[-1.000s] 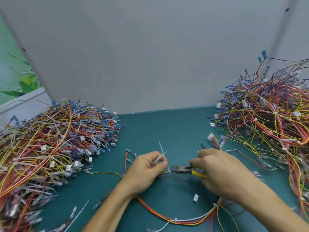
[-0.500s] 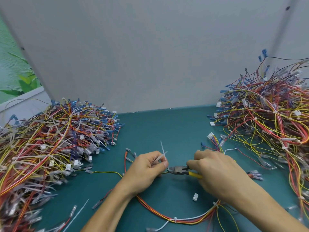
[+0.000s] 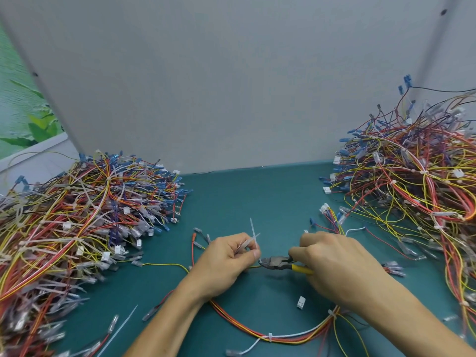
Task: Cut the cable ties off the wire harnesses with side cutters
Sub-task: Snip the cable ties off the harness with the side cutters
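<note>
Cutter tip and wire meet just beside the left thumb. The side cutters [image 3: 277, 262], dark-headed with yellow handles, point left. Their tip touches a yellow wire [image 3: 164, 264] where a small white fleck shows, probably the cable tie being worked on. Whether the blades are closed is too small to tell.

The left hand [image 3: 226, 264] is curled, pinching that wire, and thin white tie strips [image 3: 251, 237] stick up from its fingers. The right hand [image 3: 334, 266] is wrapped round the yellow handles.

Compared with a second ago, the right hand has slid slightly left, bringing the cutters in against the left thumb. Over the last half second both hands have barely moved. That suggests the cut is being lined up or made, not finished.

The wire harness [image 3: 239, 323] loops across the green table [image 3: 257, 197] towards the viewer, and a white tie [image 3: 270, 337] is still fastened on it. A loose white connector [image 3: 300, 302] lies inside the loop. Large tangled piles of harnesses sit at the left [image 3: 77, 215] and at the right [image 3: 412, 197].
</note>
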